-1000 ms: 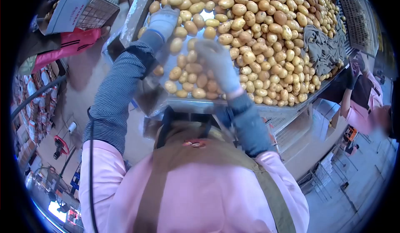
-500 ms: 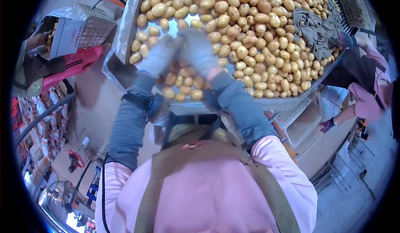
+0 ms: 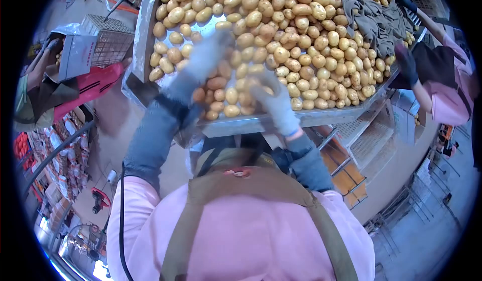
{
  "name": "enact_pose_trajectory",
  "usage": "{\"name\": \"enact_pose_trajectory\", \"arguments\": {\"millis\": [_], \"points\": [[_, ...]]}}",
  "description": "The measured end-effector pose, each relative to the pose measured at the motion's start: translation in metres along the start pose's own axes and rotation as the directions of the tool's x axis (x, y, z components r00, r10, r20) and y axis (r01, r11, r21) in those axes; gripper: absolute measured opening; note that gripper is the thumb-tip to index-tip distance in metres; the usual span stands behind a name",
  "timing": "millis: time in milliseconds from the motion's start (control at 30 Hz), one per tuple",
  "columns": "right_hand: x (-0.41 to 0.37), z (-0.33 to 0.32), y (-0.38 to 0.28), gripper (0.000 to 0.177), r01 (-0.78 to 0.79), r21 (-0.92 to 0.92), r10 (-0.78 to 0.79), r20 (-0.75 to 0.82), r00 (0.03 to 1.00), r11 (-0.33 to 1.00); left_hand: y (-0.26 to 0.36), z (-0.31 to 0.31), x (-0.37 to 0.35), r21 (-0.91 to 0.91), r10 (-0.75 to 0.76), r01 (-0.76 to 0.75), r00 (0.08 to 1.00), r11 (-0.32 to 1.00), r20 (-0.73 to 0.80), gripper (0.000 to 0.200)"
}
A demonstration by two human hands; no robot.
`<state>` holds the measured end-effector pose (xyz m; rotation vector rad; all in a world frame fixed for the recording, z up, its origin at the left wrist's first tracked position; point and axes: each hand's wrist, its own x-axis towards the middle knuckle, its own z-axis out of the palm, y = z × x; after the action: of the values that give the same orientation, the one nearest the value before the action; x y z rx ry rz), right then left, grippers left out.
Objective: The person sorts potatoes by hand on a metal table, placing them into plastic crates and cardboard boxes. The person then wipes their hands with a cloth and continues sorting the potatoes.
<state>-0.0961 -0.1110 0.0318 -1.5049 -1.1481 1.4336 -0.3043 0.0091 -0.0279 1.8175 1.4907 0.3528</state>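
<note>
Small yellow-brown potatoes point(image 3: 306, 55) lie heaped across a metal sorting table point(image 3: 228, 127). My left hand point(image 3: 208, 55), in a pale glove, is over the potatoes on the left part of the table; motion smears its fingers, so any hold is hidden. Closer to the table's front edge, my right hand point(image 3: 276, 102), gloved too, reaches into a looser group of potatoes point(image 3: 232, 95) with its fingers apart. Those fingers are partly blurred, and I see no potato gripped in them.
A grey cloth point(image 3: 376, 30) lies on the heap at the right, where a co-worker's gloved hand point(image 3: 405, 65) is at the table's edge. Another person at the left is by a box point(image 3: 78, 55) and a plastic crate point(image 3: 113, 37). Crates point(image 3: 369, 140) stand below the table's right side.
My hands were close together over the potatoes and have separated. The right one came down toward the front edge. The co-worker's lower hand rose to the table. The view shifted slightly.
</note>
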Motion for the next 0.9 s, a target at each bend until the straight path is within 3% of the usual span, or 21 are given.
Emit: {"name": "enact_pose_trajectory", "arguments": {"millis": [33,100,167,200,233,267,333,400,433,467,500,533,567,633,667,733,800,900], "points": [[-0.019,-0.016,-0.002,0.034,-0.183,0.112,0.177,0.063,0.982,0.977,0.004,-0.016,0.023,0.044,-0.046,0.05,0.996,0.998,-0.082,0.043],[-0.063,-0.067,-0.006,0.035,-0.326,0.134,0.297,0.197,0.934,0.936,-0.02,-0.015,0.077,0.23,-0.019,0.038,0.996,0.972,-0.085,0.053],[-0.111,-0.143,0.019,0.042,-0.435,0.193,0.417,0.128,0.9,0.88,-0.003,-0.013,0.099,0.38,-0.127,0.125,0.992,0.917,-0.019,0.057],[-0.136,-0.186,0.035,0.045,-0.436,0.367,0.452,0.045,0.891,0.822,0.003,-0.011,0.104,0.455,-0.19,0.165,0.982,0.875,0.011,0.059],[-0.157,-0.227,0.061,0.045,-0.334,0.366,0.428,-0.213,0.879,0.868,0.003,-0.007,0.108,0.434,-0.202,0.187,0.979,0.881,-0.01,0.064],[-0.177,-0.268,0.087,0.045,-0.247,0.314,0.375,-0.456,0.807,0.916,0.003,-0.003,0.112,0.414,-0.21,0.204,0.977,0.887,-0.031,0.069],[-0.168,-0.318,0.08,0.044,-0.404,-0.056,0.23,-0.748,0.622,0.913,0.011,-0.009,0.113,0.312,-0.237,0.236,0.971,0.92,-0.036,0.079],[-0.118,-0.316,0.057,0.043,-0.429,-0.214,0.056,-0.842,0.536,0.878,0.006,0.001,0.109,0.317,-0.211,0.236,0.971,0.919,-0.111,0.079],[-0.087,-0.274,0.02,0.043,-0.284,-0.116,0.053,-0.85,0.524,0.952,0.001,0.004,0.107,0.325,-0.202,0.239,0.969,0.915,-0.144,0.079],[-0.057,-0.237,-0.001,0.044,-0.205,-0.084,0.075,-0.745,0.662,0.975,0.001,-0.001,0.105,0.267,-0.203,0.215,0.976,0.939,-0.075,0.076],[-0.031,-0.2,-0.011,0.045,-0.133,-0.039,0.08,-0.621,0.78,0.99,0.0,-0.005,0.103,0.206,-0.205,0.201,0.979,0.958,-0.003,0.069],[-0.008,-0.157,-0.023,0.049,-0.193,0.028,0.188,-0.404,0.895,0.981,-0.003,-0.003,0.103,0.23,-0.202,0.196,0.979,0.953,0.005,0.065],[0.014,-0.115,-0.036,0.053,-0.276,0.057,0.282,-0.158,0.946,0.959,-0.007,-0.002,0.105,0.252,-0.198,0.19,0.98,0.949,0.006,0.061],[0.067,-0.029,-0.028,0.061,-0.283,0.282,0.2,0.289,0.936,0.917,-0.011,-0.002,0.099,0.257,-0.139,0.137,0.99,0.957,-0.01,0.054],[0.096,0.012,-0.008,0.061,-0.245,0.29,0.188,0.212,0.959,0.925,-0.012,-0.004,0.099,0.262,-0.106,0.107,0.994,0.959,-0.021,0.051],[0.157,0.025,0.03,0.061,-0.111,0.09,0.101,0.111,0.989,0.99,-0.02,-0.002,0.102,0.279,-0.109,0.108,0.994,0.954,-0.013,0.046],[0.188,0.023,0.043,0.057,-0.048,0.075,0.06,-0.164,0.985,0.996,-0.031,-0.002,0.104,0.256,-0.088,0.09,0.996,0.963,-0.02,0.044],[0.149,-0.014,0.023,0.063,0.115,0.29,-0.04,-0.251,0.967,0.95,-0.047,-0.001,0.099,0.177,-0.055,0.064,0.997,0.982,-0.055,0.044]]}}
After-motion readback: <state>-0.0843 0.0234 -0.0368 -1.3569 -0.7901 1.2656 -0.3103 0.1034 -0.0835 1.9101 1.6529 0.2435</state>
